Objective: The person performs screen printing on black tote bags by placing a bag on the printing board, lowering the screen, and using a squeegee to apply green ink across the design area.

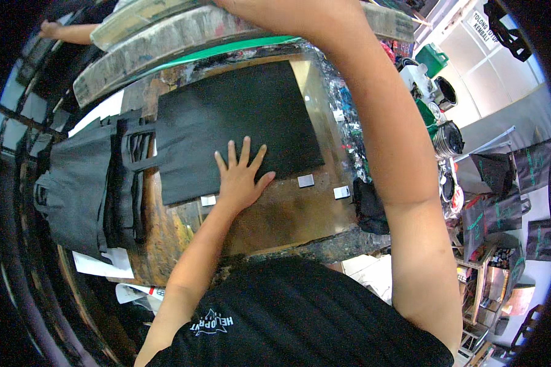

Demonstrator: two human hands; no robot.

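A black fabric bag lies flat on a stained work board, its handle loop toward the left. My left hand rests on the bag's near part, fingers spread and palm down. My right arm is raised high on the right. At the top edge, my right hand is beside a worn, paint-smeared screen frame that stands tilted up beyond the bag. The fingers of my right hand are cut off by the picture's edge, so its grip is hidden. Green shows along the frame's lower edge.
Stacked black bags lie left of the board. Small white blocks sit along its near side, with a dark cloth at right. Paint tins stand farther right; printed bags hang there. Another person's hand shows at upper left.
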